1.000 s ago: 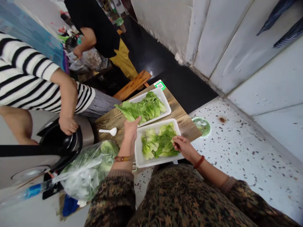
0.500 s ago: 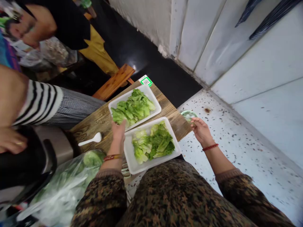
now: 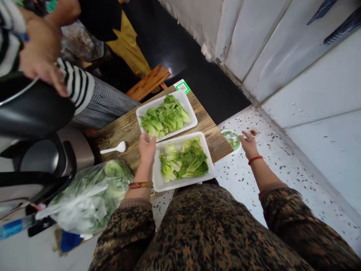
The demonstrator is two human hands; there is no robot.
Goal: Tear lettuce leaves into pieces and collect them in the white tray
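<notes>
Left hand: the left hand (image 3: 147, 146) is placed at the corner between the two trays, fingers loosely curled; nothing is seen in it, and whether a rim is being pinched cannot be told.
Right hand: the right hand (image 3: 249, 145) is held off the table's 3 o'clock side, fingers spread and free of any load.
Near tray: the white plastic tray (image 3: 157, 178) is set at the table's near edge, about 4 o'clock from the left hand and between 8 and 9 from the right; its long axis is turned slightly from 9–3 toward 2.
Its lettuce: torn lettuce leaves (image 3: 194, 160) are heaped inside.
Far tray: a second white tray (image 3: 192, 113) is found at 1 o'clock from the left hand, its long axis running 8 to 2, with lettuce pieces (image 3: 169, 116) piled in it.
Nearer hand: both trays are more closely approached by the left.
Green container: a round green container (image 3: 231, 140) is seen on the floor, at 9 o'clock from the right hand, just beside it in view.
Spoon: a white spoon (image 3: 113, 148) is laid on the wooden table (image 3: 216, 141), at 9 o'clock from the left hand.
Co-worker: a dark pot (image 3: 39, 109) is touched by a co-worker's hand (image 3: 42, 71) at 10.
</notes>
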